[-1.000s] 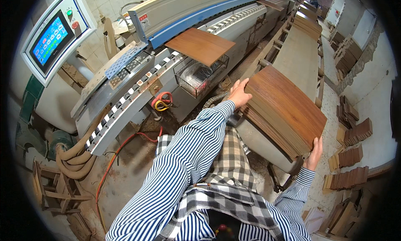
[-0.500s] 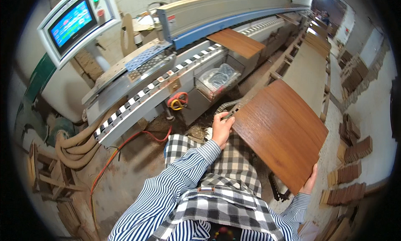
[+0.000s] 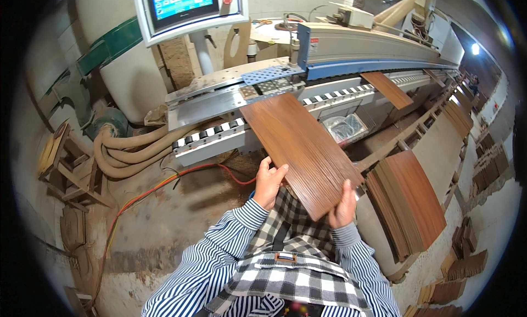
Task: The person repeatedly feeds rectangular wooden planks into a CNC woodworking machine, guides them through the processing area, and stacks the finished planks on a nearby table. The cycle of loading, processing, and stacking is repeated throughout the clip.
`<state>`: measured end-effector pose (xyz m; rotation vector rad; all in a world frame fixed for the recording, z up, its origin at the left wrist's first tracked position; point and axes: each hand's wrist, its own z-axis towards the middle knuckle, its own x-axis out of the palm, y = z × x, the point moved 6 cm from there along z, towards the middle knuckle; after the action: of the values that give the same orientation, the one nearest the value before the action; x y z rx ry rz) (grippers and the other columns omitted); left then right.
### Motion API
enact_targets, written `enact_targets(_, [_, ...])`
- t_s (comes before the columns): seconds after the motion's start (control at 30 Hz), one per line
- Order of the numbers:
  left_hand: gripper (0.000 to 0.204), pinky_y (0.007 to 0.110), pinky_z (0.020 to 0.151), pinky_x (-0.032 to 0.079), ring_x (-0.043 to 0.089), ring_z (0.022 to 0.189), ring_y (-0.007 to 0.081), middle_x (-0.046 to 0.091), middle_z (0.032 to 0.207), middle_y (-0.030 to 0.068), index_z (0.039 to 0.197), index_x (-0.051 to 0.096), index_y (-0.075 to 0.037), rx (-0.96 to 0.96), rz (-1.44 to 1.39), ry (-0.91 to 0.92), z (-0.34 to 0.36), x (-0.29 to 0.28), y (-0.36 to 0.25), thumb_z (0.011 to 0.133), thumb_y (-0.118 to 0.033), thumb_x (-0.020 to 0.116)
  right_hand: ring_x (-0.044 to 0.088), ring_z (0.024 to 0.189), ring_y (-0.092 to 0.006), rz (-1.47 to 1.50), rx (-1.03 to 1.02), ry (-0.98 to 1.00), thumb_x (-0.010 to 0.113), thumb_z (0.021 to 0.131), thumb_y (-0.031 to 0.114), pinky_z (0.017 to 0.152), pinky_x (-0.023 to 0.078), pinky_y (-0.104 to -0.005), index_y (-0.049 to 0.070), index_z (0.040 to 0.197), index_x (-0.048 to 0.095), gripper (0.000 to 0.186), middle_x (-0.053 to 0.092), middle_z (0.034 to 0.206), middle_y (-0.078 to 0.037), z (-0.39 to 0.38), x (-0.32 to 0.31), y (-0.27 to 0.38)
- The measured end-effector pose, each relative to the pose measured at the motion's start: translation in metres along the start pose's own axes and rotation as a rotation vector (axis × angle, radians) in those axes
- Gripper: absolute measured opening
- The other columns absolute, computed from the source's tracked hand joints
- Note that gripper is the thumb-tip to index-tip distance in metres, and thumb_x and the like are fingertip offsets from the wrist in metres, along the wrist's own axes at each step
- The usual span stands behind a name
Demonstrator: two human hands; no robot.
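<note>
A brown wood-grain board [image 3: 302,152] is held slantwise in front of me by both hands. My left hand [image 3: 269,182] is closed on its left edge, thumb on top. At the near right corner, my right hand [image 3: 344,207] grips it too, fingers partly hidden underneath. The board's far end overlaps the black-and-white roller track [image 3: 211,135] and meets the metal bed [image 3: 211,113] of a long machine; whether it touches them I cannot tell. Farther along that machine a second brown board [image 3: 387,90] sticks out from under the blue-edged beam [image 3: 379,69].
To my right, a stack of boards [image 3: 409,202] stands on a conveyor [image 3: 425,136]. A control screen [image 3: 181,4] hangs at the upper left. Thick hoses [image 3: 132,155], a red cable [image 3: 164,180] and a wooden stool [image 3: 71,169] are on the left. More board stacks [image 3: 488,163] line the right.
The board has moved from above the conveyor stack leftward to the machine's roller track. My view has turned left, and the stack is now uncovered. The second board has advanced along the machine.
</note>
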<state>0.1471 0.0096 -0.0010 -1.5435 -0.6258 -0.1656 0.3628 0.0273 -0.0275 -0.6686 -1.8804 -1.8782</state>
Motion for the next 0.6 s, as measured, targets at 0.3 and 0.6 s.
enact_targets(0.3, [0.054,0.025,0.059,0.052,0.062,0.075,0.0136,0.059,0.106,0.014,0.134,0.022,-0.001,0.134,0.086,-0.009,-0.019,-0.081,-0.046,0.091,-0.016,0.051,0.061,0.088,-0.0189,-0.076,0.444,0.562,0.046,0.094,0.026,0.076,0.048,-0.0304,0.003,0.097,0.05,0.023,0.06,0.097,-0.01,0.004,0.106,-0.066])
enact_targets(0.6, [0.069,0.02,0.048,0.049,0.06,0.06,0.0103,0.062,0.102,0.0094,0.143,0.007,-0.007,0.201,0.161,-0.163,-0.013,-0.101,-0.064,0.09,-0.016,0.051,0.061,0.075,-0.0141,-0.265,0.361,0.584,0.044,0.095,0.025,0.072,0.049,-0.0267,-0.001,0.115,0.051,0.034,0.064,0.093,-0.012,0.007,0.108,-0.068])
